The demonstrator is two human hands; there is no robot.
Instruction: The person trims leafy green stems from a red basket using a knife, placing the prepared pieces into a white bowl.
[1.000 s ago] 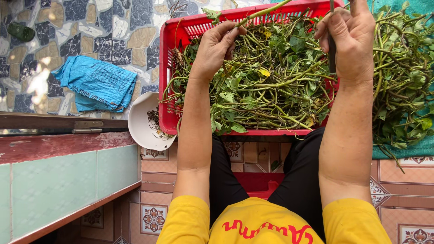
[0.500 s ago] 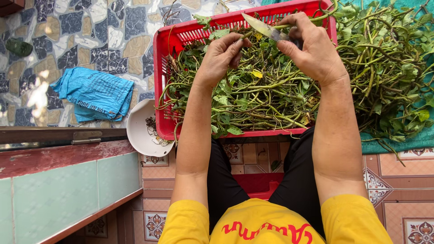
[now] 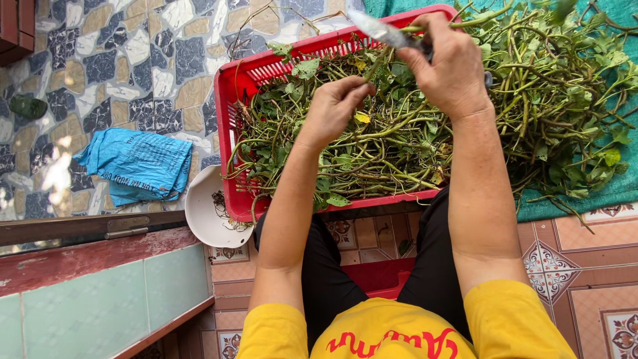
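Observation:
A red plastic basket full of green leafy vine stems sits in front of my knees. My left hand hovers over the basket and pinches a green stem between its fingertips. My right hand is above the basket's far right corner, closed on a knife whose blade points left toward the stem end. More loose green stems lie heaped to the right on a teal cloth.
A white bowl holding some scraps sits at the basket's left front corner. A folded blue bag lies on the stone-patterned floor to the left. A tiled ledge runs along the lower left. A red stool shows between my legs.
Both hands have drawn closer together over the basket. My right hand has moved left from the stem heap, and the knife blade is now in view beside the stem in my left hand.

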